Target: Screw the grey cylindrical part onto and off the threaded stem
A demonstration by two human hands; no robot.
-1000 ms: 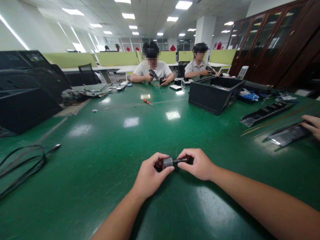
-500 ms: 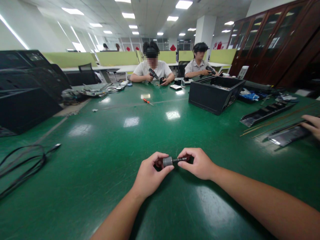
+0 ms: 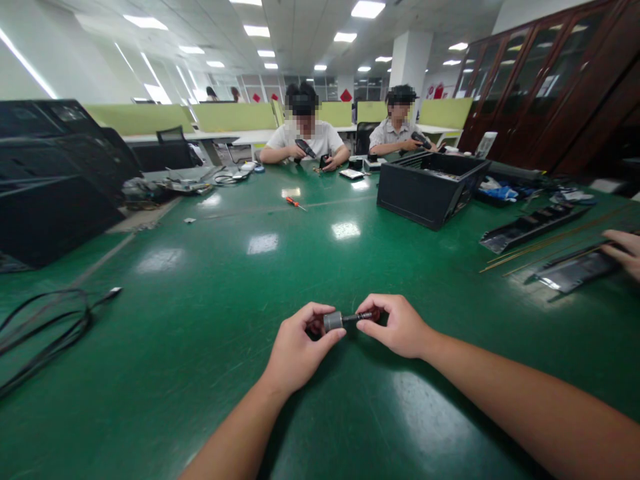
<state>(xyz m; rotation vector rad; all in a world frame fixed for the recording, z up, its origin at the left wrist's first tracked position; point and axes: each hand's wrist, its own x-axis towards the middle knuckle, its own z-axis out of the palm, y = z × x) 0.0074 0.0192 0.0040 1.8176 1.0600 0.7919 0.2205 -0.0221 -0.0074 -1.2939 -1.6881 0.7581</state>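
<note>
Low over the green table [image 3: 220, 260], near the middle of the view, both hands hold one small metal part: a grey cylinder [image 3: 333, 321] with a thin dark shaft [image 3: 353, 318] sticking out to the right. I cannot make out its exact kind. My left hand [image 3: 304, 347] is closed around the cylinder, thumb in front and fingers behind. The shaft's far end is pinched between thumb and fingers of my right hand [image 3: 395, 325]. The part lies about level, and the fingertips behind it are partly hidden.
An orange screwdriver [image 3: 295, 203] lies farther back. Black cables [image 3: 65, 333] are at left, a black computer case [image 3: 420, 193] at back right. Thin rods [image 3: 540, 243] and another person's hand [image 3: 625, 250] are at the right edge. Two people sit opposite, holding power drills [image 3: 305, 148].
Both hands and the metal part stay almost in place; the cylinder has shifted very slightly left. Across the table, one person's drill has tilted a little.
</note>
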